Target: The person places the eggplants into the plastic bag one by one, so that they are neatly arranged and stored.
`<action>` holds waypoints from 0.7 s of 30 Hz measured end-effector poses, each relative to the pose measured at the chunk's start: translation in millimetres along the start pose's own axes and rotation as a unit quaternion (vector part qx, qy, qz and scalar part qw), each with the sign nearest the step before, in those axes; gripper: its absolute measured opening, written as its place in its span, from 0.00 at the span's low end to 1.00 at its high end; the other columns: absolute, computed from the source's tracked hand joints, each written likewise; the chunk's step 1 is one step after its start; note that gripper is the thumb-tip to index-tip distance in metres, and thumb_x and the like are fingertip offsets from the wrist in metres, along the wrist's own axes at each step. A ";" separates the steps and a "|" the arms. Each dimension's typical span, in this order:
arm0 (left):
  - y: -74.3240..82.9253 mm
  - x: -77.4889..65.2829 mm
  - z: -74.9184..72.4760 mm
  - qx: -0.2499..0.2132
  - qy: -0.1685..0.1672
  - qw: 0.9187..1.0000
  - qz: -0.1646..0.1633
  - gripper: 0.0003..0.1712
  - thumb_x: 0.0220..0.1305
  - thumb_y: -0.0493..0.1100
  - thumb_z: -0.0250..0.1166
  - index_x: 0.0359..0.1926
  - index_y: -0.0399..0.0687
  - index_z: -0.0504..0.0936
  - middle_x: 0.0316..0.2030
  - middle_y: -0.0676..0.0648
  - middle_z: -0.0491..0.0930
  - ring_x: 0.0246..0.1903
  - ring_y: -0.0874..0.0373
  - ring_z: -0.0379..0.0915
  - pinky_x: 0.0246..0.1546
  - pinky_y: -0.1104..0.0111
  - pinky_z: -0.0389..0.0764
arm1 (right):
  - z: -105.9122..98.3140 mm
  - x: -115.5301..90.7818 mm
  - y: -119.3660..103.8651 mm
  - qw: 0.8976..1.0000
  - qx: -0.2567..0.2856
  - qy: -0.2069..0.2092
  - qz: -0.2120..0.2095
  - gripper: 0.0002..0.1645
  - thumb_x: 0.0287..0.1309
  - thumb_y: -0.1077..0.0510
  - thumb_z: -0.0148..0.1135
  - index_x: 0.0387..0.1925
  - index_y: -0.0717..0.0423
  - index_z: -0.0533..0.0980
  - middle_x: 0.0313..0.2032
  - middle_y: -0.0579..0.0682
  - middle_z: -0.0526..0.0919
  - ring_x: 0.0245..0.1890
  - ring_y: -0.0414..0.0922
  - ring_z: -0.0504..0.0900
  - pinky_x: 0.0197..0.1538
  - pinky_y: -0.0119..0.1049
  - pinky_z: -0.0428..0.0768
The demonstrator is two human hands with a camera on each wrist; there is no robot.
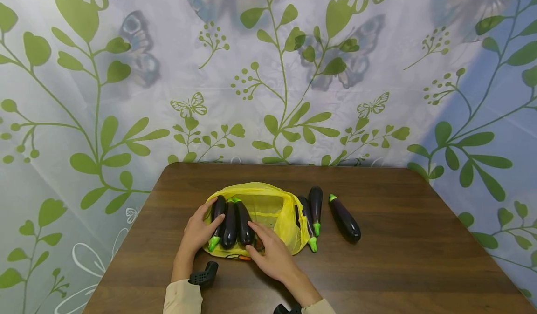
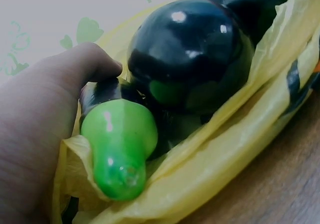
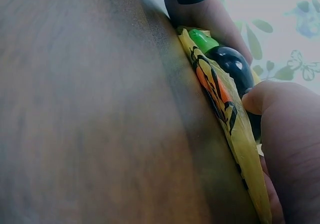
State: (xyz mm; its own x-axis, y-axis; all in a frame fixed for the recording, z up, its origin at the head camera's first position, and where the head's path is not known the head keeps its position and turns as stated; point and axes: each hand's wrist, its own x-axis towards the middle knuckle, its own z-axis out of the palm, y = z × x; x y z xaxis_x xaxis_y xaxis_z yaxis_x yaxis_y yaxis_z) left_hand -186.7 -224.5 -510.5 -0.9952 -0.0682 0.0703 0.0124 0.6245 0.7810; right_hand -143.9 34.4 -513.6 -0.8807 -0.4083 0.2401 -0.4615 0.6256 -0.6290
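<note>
Three dark purple eggplants lie side by side in the mouth of a yellow plastic bag (image 1: 289,228) spread on the table. My left hand (image 1: 198,230) holds the leftmost eggplant (image 1: 218,208), fingers along its outer side and thumb across it; its green cap (image 2: 120,139) points toward me in the left wrist view. Between my hands lies the middle eggplant (image 1: 229,228), its rounded end nearest me. My right hand (image 1: 274,255) holds the right eggplant (image 1: 243,218) of the three near its rounded end, with the thumb at that end.
To the right of the bag, two eggplants lie close together, one (image 1: 316,207) behind the other (image 1: 309,228). Another eggplant (image 1: 345,218) lies farther right. The brown wooden table (image 1: 398,258) ends at a leaf-and-butterfly patterned curtain (image 1: 268,95).
</note>
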 end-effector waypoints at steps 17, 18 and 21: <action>-1.1 1.7 0.4 0.009 0.004 1.000 0.004 0.38 0.70 0.60 0.66 0.77 0.61 0.66 0.76 0.39 0.64 0.74 0.34 0.60 0.68 0.29 0.59 | -2.7 -2.1 3.5 0.999 0.023 0.037 -0.030 0.33 0.69 0.49 0.65 0.73 0.44 0.70 0.71 0.44 0.74 0.70 0.45 0.73 0.67 0.51 0.76; -1.4 1.6 0.6 0.009 0.004 1.000 0.003 0.38 0.70 0.60 0.66 0.77 0.61 0.66 0.76 0.39 0.64 0.74 0.34 0.60 0.68 0.29 0.59 | -2.5 -2.4 3.8 0.998 0.024 0.040 -0.032 0.33 0.69 0.49 0.65 0.73 0.44 0.71 0.71 0.45 0.74 0.70 0.45 0.73 0.67 0.51 0.77; -2.1 1.1 1.3 0.011 0.003 1.000 0.003 0.38 0.70 0.61 0.65 0.77 0.61 0.66 0.76 0.39 0.64 0.74 0.34 0.60 0.67 0.29 0.59 | -2.0 -3.7 4.0 0.998 0.030 0.048 -0.035 0.32 0.69 0.50 0.66 0.72 0.45 0.72 0.70 0.46 0.75 0.70 0.45 0.74 0.67 0.51 0.77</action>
State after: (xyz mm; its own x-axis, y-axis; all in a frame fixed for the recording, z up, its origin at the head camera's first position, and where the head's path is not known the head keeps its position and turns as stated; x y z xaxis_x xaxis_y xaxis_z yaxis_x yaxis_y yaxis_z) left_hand -187.9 -224.9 -512.9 -0.9946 -0.0682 0.0783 0.0163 0.6417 0.7668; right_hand -142.7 39.7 -515.6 -0.8537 -0.3825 0.3534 -0.5182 0.5557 -0.6502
